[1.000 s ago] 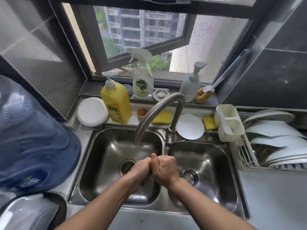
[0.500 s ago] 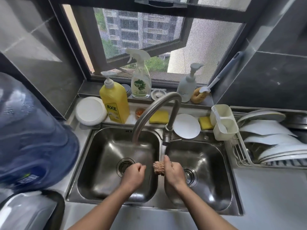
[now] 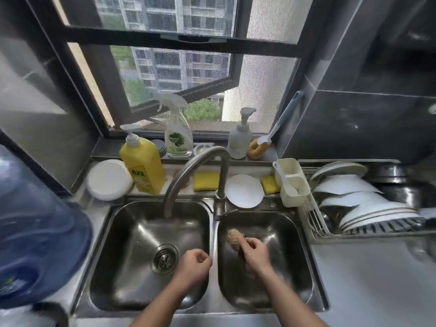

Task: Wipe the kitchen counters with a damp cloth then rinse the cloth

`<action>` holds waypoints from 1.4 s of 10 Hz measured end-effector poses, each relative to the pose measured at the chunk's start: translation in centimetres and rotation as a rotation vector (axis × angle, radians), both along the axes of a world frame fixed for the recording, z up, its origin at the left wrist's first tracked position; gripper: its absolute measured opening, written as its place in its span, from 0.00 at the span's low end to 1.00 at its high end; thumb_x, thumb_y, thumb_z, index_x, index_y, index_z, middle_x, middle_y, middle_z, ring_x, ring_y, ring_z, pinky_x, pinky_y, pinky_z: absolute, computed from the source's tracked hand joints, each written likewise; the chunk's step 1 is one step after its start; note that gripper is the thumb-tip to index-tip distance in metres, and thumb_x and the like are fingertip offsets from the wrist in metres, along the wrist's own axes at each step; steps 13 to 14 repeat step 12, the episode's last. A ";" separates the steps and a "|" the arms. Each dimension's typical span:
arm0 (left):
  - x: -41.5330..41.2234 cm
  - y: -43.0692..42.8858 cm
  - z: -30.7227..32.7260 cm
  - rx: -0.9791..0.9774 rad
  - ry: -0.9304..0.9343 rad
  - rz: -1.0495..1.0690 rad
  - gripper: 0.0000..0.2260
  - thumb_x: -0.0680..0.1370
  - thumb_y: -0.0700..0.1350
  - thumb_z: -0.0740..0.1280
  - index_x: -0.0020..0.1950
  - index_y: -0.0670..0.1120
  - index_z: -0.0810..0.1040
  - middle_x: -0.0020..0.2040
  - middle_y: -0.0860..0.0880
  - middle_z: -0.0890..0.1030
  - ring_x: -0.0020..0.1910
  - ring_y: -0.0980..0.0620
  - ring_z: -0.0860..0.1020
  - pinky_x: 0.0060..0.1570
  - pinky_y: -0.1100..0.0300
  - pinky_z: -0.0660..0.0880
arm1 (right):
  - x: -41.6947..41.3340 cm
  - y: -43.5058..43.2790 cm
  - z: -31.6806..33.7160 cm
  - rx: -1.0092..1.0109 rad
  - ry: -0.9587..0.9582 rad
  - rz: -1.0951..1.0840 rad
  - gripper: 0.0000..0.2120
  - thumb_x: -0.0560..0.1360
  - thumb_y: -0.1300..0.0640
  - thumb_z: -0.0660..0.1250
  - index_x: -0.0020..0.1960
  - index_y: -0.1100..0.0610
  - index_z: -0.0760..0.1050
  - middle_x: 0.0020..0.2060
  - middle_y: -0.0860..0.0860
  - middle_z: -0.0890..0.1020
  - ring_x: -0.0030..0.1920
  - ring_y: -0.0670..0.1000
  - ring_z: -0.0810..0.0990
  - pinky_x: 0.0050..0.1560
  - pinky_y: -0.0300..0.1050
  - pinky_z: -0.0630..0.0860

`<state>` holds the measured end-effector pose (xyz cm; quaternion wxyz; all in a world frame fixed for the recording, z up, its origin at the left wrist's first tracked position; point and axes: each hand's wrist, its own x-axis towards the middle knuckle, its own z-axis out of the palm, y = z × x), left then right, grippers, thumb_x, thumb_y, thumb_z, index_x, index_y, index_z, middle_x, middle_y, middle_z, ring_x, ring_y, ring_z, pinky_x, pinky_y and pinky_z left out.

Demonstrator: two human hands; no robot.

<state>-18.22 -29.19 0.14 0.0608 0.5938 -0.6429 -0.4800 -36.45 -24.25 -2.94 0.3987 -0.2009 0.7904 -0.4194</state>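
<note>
Item one: our right hand (image 3: 256, 254), over the right basin of the steel sink (image 3: 213, 230), fingers curled round a bunched brownish cloth (image 3: 233, 237) whose wad sticks out past the knuckles. Item two: our left hand (image 3: 194, 265), over the left basin beside the divider, fingers curled into a loose fist on nothing, apart from the cloth. Item three: faucet (image 3: 188, 171), spout over the left basin. Item four: yellow soap bottle (image 3: 144, 166) behind the sink; dish rack (image 3: 316, 223) of white plates at right.
</note>
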 end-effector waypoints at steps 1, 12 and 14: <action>-1.3 0.6 -0.1 0.017 0.035 0.034 0.07 0.72 0.45 0.69 0.35 0.46 0.82 0.31 0.53 0.82 0.30 0.62 0.76 0.37 0.63 0.74 | -2.4 -1.7 0.9 -0.044 -0.007 -0.126 0.10 0.72 0.54 0.75 0.42 0.60 0.80 0.36 0.53 0.82 0.39 0.50 0.78 0.42 0.43 0.73; -5.8 2.5 -1.6 0.249 0.131 0.230 0.10 0.68 0.38 0.73 0.45 0.49 0.79 0.41 0.48 0.81 0.40 0.50 0.80 0.41 0.58 0.79 | -5.5 4.9 -2.8 0.237 -0.257 0.115 0.13 0.70 0.64 0.74 0.52 0.53 0.78 0.40 0.49 0.81 0.31 0.43 0.77 0.21 0.32 0.66; -5.8 2.5 -1.6 0.249 0.131 0.230 0.10 0.68 0.38 0.73 0.45 0.49 0.79 0.41 0.48 0.81 0.40 0.50 0.80 0.41 0.58 0.79 | -5.5 4.9 -2.8 0.237 -0.257 0.115 0.13 0.70 0.64 0.74 0.52 0.53 0.78 0.40 0.49 0.81 0.31 0.43 0.77 0.21 0.32 0.66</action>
